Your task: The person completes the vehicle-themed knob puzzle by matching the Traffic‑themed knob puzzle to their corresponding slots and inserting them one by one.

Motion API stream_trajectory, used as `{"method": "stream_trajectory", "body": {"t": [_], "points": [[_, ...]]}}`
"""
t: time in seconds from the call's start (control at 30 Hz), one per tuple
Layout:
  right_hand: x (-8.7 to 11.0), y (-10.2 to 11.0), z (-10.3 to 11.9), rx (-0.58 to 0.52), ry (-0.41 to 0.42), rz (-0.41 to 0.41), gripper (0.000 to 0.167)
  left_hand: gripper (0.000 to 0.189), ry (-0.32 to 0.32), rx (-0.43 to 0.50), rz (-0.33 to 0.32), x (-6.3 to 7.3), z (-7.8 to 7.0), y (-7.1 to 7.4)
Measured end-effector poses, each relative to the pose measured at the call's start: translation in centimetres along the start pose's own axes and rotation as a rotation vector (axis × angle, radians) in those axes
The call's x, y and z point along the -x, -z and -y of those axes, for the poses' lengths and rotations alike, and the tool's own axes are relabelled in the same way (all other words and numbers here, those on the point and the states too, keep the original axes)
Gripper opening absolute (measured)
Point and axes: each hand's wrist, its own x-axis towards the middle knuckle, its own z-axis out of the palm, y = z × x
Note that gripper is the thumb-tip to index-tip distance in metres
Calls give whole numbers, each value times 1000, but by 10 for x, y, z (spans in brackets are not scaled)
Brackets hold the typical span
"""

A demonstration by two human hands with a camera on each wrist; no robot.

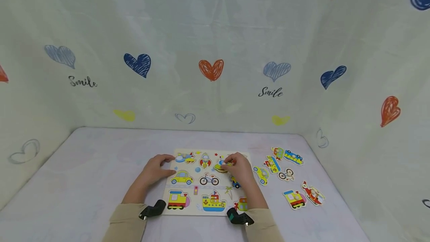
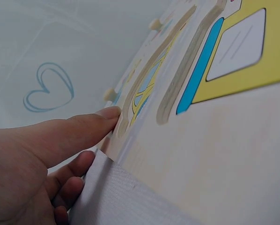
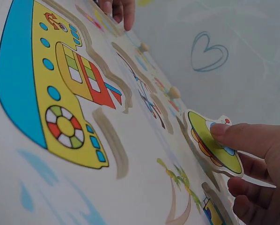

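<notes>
A wooden puzzle board (image 1: 195,205) printed with vehicles lies on the table. My right hand (image 1: 241,169) pinches a flying saucer piece (image 3: 201,136), which is tilted at its recess near the board's top right; whether it touches the recess bottom I cannot tell. At the upper left edge of the board, my left hand (image 1: 156,171) touches it with thumb and forefinger spread. Its thumb (image 2: 113,112) lies straight against the board beside the yellow car recess (image 2: 147,89). An airplane piece (image 1: 185,158) and a rocket piece (image 1: 205,160) sit in the top row, with knobs showing.
Several loose pieces lie right of the board, among them a blue bus (image 1: 293,157), a yellow car (image 1: 261,175), a train (image 1: 295,199) and a helicopter (image 1: 313,193). Black wrist devices (image 1: 152,210) are worn on both arms. A heart-printed curtain (image 1: 215,96) surrounds the table.
</notes>
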Motion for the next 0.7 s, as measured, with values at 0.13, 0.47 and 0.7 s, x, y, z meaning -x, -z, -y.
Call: {"method": "stream_trajectory", "body": {"t": [0.13,0.47,0.7], "points": [[0,-3,-4,-6,-15,-23,17,51,3,-1,1,-1,0,-1],[-1,-4,-7,-46,5,-20,16,51,12,-10,9,-1,-2,2],[-1,-6,-11,-55,27,-23,15,50,13,-10,8,-1,-2,0]]}}
